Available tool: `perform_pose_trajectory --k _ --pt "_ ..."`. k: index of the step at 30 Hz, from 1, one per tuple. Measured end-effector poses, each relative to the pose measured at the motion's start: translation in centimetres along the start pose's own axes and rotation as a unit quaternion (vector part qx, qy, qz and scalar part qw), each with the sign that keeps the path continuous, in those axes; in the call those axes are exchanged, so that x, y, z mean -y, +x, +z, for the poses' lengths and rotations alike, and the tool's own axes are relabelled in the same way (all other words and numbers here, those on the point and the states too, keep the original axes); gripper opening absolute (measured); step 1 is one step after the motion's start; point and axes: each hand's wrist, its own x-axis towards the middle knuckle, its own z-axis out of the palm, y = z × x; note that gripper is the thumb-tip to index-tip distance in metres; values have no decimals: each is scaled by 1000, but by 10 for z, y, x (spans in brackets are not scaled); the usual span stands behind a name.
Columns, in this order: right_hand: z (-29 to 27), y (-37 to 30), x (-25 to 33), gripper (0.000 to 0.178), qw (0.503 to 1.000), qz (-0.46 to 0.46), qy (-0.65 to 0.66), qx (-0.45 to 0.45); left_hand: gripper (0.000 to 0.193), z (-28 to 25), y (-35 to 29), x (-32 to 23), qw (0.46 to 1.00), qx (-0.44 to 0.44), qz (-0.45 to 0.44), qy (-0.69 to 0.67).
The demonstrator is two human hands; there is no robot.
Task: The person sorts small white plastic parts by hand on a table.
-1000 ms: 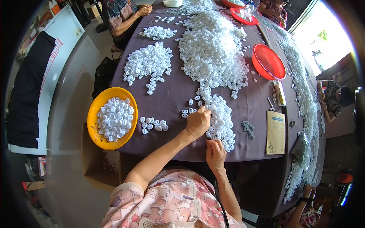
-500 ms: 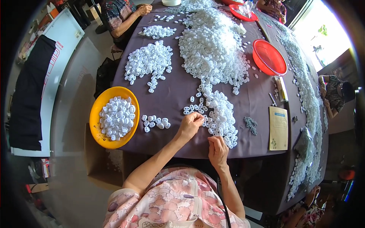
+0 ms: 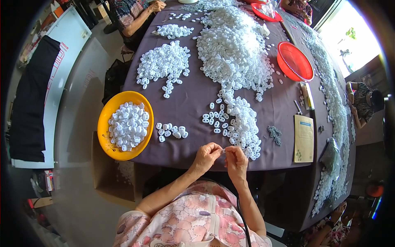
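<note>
Now that the left hand (image 3: pixel 205 157) is away from the small pile (image 3: pixel 242 125) of white two-holed pieces, it meets the right hand (image 3: pixel 236 161) by the table's (image 3: pixel 181 154) near edge, which suggests picking up gives way to two-handed work. Its fingers are pinched together, almost meeting the right fingers, also drawn closed; a small pale piece (image 3: pixel 223 151) seems held between them, mostly hidden. The pile lies just beyond the right hand, close to that edge.
</note>
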Motion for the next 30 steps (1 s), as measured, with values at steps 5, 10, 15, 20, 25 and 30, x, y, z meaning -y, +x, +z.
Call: perform_pose_trajectory --k 5,10,15,20,25,30 --pt "-2 -1 3 5 998 49 39 27 12 -3 -3 1 998 16 21 53" --pt "-3 2 9 6 951 209 227 19 10 -3 -13 -15 998 41 -45 -33" --pt "-5 5 12 7 873 284 394 30 14 -4 -13 -6 983 22 176 40" --pt "1 2 18 9 859 307 406 63 11 -16 -8 2 950 31 282 127" --pt "1 1 9 8 837 324 438 49 8 -16 -11 6 937 24 311 155" --pt "5 0 14 8 844 330 420 50 4 -15 -11 6 924 10 305 232"
